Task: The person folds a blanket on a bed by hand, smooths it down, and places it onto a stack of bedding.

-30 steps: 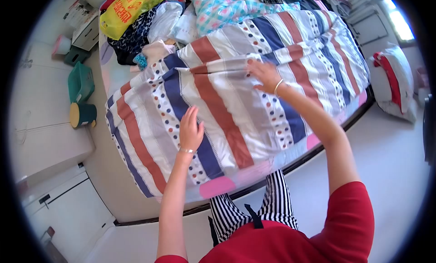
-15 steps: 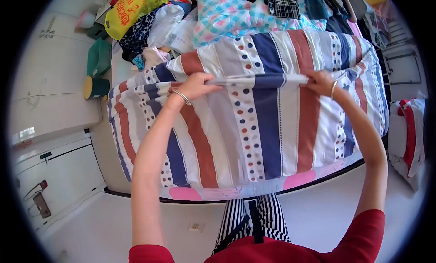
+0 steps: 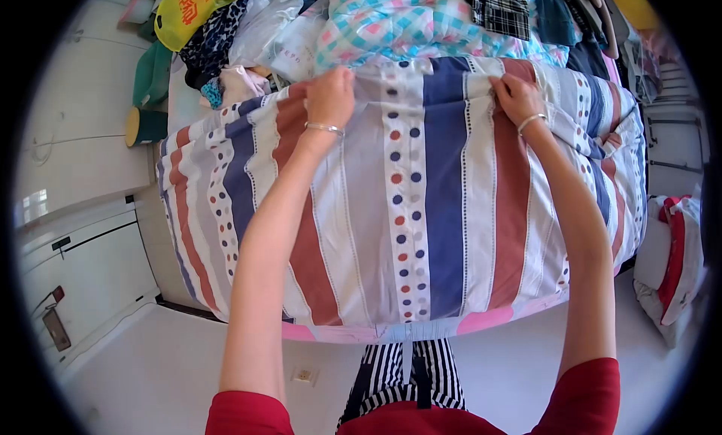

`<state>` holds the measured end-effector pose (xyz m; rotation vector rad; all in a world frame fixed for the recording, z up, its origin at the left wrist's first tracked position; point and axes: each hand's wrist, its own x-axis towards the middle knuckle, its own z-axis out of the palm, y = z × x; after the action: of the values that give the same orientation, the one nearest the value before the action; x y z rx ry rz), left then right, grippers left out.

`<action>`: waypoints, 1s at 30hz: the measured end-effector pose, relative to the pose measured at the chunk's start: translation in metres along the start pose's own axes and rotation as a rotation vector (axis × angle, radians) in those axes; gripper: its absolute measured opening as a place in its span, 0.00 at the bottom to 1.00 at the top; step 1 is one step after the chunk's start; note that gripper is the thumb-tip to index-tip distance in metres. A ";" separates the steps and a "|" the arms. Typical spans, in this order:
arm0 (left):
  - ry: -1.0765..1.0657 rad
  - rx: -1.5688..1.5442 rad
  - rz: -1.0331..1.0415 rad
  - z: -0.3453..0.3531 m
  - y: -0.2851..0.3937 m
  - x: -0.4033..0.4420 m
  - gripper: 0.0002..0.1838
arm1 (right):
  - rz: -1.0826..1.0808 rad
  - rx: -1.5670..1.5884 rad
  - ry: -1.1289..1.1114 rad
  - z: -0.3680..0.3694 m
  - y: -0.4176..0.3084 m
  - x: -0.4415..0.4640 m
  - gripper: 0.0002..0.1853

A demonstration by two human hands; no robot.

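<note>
A striped quilt [image 3: 368, 202] in white, grey, navy and rust, with dotted bands, lies spread over the bed. Closed in a fist on its far part, my left hand [image 3: 331, 100] grips the cloth over a rust stripe. Further right, my right hand [image 3: 520, 100] pinches the quilt beside another rust stripe, thumb and fingers together. Between the two hands the fabric runs fairly taut, then falls smoothly towards me. Creases gather in the cloth to the right of my right hand. The fingertips of my left hand are hidden behind the fist.
Behind the quilt lie a blue-and-pink checked bedding bundle [image 3: 376, 21], a black plaid cloth [image 3: 500, 10], a clear plastic bag [image 3: 263, 25] and a yellow bag [image 3: 184, 14]. A green bin [image 3: 153, 74] stands at left. Folded red and white bedding [image 3: 671, 262] sits at right.
Both hands have moved away from me, towards the far side of the bed, carrying the held cloth along. The raised fold between them has flattened out.
</note>
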<state>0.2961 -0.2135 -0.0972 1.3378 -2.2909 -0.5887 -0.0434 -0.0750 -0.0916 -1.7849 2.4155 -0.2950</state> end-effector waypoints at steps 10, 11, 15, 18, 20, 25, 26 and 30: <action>-0.155 0.192 0.368 0.115 0.041 -0.087 0.31 | -0.030 -0.131 0.373 0.115 0.012 0.038 0.12; -0.165 0.187 0.360 0.118 0.036 -0.092 0.31 | -0.010 -0.136 0.337 0.118 0.011 0.035 0.13; -0.219 0.196 0.324 0.120 0.035 -0.083 0.31 | -0.108 0.028 0.438 0.077 -0.019 0.006 0.17; -0.210 0.251 0.344 0.123 0.034 -0.082 0.32 | -0.276 0.049 0.313 0.026 -0.051 -0.078 0.26; -0.193 0.251 0.357 0.123 0.035 -0.082 0.32 | -0.305 0.002 0.126 0.030 -0.046 -0.145 0.27; -0.219 0.324 0.305 0.095 0.063 -0.100 0.31 | -0.181 0.023 -0.138 0.031 -0.012 -0.280 0.27; -0.190 0.293 0.298 0.089 0.074 -0.119 0.32 | -0.144 0.016 -0.135 0.017 -0.005 -0.300 0.27; -0.321 0.175 0.410 0.061 0.144 -0.254 0.33 | 0.200 -0.126 -0.081 0.002 0.076 -0.380 0.27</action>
<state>0.2753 0.0841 -0.1044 0.8437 -2.8302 -0.4996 -0.0017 0.3097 -0.1177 -1.5491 2.5795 -0.0498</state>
